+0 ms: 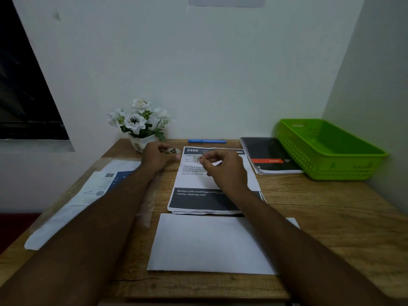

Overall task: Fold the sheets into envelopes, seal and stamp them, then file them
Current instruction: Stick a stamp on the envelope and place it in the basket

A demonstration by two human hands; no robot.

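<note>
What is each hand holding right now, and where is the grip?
The right hand pinches a small pale slip by its edge; the left hand grips a small printed piece by one end.

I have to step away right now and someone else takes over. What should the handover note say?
Left hand: pinches a small pictured sticker piece.
Right hand: pinches what looks like a small pale stamp over the printed sheets.
White envelope lies flat at the near edge, no stamp visible; whether sealed, cannot tell.
Green basket at right shows no envelopes.
Left: stamp the envelope, file it, fold remaining sheets.
</note>
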